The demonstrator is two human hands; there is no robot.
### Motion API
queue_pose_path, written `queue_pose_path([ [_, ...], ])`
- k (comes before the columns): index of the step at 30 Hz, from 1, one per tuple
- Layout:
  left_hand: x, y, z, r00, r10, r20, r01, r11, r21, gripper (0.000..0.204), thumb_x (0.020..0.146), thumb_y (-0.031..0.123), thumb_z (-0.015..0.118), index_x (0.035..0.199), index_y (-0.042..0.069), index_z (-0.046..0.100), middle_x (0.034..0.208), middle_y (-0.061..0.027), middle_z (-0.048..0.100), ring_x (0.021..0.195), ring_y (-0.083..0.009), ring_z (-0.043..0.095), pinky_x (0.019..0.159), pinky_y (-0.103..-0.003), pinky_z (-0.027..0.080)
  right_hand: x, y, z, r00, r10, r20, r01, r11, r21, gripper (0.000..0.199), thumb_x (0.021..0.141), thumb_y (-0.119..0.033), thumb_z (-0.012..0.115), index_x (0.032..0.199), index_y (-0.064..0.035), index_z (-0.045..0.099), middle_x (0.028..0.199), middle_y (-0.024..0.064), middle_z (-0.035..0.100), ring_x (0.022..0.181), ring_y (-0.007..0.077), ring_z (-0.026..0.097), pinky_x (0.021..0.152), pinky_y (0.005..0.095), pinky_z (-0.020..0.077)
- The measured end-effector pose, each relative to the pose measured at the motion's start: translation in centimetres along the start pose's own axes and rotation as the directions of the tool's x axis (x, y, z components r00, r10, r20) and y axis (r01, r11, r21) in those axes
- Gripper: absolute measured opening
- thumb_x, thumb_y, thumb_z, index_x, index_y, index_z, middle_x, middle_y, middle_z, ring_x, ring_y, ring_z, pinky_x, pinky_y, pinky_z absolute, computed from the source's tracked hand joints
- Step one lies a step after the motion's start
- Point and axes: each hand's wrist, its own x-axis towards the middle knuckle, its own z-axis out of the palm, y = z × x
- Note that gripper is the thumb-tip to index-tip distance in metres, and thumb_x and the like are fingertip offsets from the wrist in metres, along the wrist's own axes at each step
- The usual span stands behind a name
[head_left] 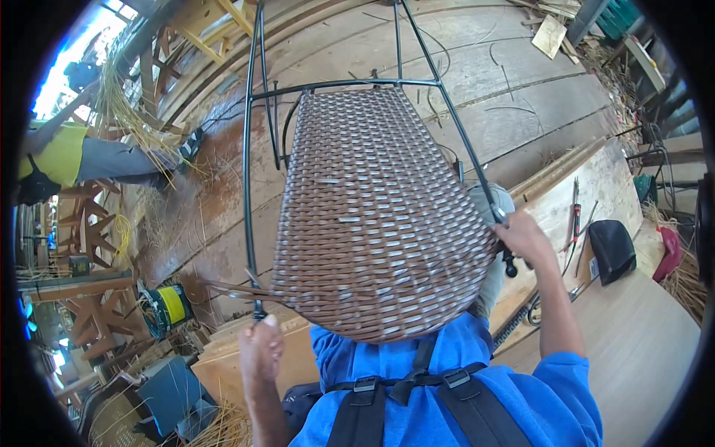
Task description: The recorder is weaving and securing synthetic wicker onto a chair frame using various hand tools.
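Note:
A brown woven wicker chair seat [380, 201] fills the middle of the head view, held in a dark metal chair frame [248, 149] that leans toward my lap. At the right edge of the weave, my right hand [525, 237] is closed around the frame's leg, whose black foot [510, 268] sticks out below my fingers. My left hand [261, 349] is closed in a fist just under the left leg's end; what lies inside it is hidden. Loose brown strands [237, 290] stick out past the left leg from the weave's lower left corner.
On the wooden bench to my right lie a red-and-black screwdriver [576, 212] and a black pouch [612, 249]. A dark green bucket with a yellow label [167, 307] stands at left. Another person's leg [123, 160] extends across the far left. Cut strands litter the floor [521, 97].

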Motion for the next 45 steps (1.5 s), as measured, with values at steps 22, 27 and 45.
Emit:
queue_pose_path([
  [22, -3.1, 18.8, 22.7, 0.056, 0.858, 0.51, -0.807, -0.262, 0.53, 0.042, 0.083, 0.035, 0.062, 0.059, 0.002, 0.055, 0.047, -0.0037, 0.035, 0.044, -0.0097, 0.032, 0.042, -0.028, 0.025, -3.9, -6.5, 13.0, 0.945, -0.045, 0.324, -0.267, 0.464, 0.844, 0.031, 0.085, -0.022, 0.051, 0.067, 0.0025, 0.057, 0.053, 0.009, 0.054, 0.039, 0.0176, 0.051, 0.036, 0.0317, 0.0391],
  [27, -7.4, 17.4, 31.1, 0.155, 0.654, 0.74, -0.667, -0.484, 0.567, 0.057, 0.081, 0.056, 0.051, 0.065, 0.002, 0.063, 0.051, -0.0116, 0.053, 0.048, -0.0209, 0.051, 0.051, -0.034, 0.039, -1.7, -4.1, 18.9, 0.958, -0.111, 0.264, -0.218, 0.313, 0.924, 0.026, 0.084, -0.02, 0.053, 0.071, 0.0006, 0.062, 0.056, 0.011, 0.057, 0.043, 0.0176, 0.054, 0.038, 0.0311, 0.0408],
  [45, -7.4, 12.5, 34.9, -0.035, 0.511, 0.859, -0.783, -0.548, 0.293, 0.044, 0.074, 0.045, 0.064, 0.056, 0.005, 0.058, 0.047, -0.0115, 0.05, 0.047, -0.0308, 0.055, 0.045, -0.038, 0.042, -8.2, -1.6, 9.5, 0.961, 0.262, -0.09, 0.051, 0.152, 0.987, 0.023, 0.087, -0.022, 0.059, 0.083, -0.0004, 0.061, 0.062, 0.0062, 0.059, 0.047, 0.0141, 0.056, 0.041, 0.0245, 0.0412],
])
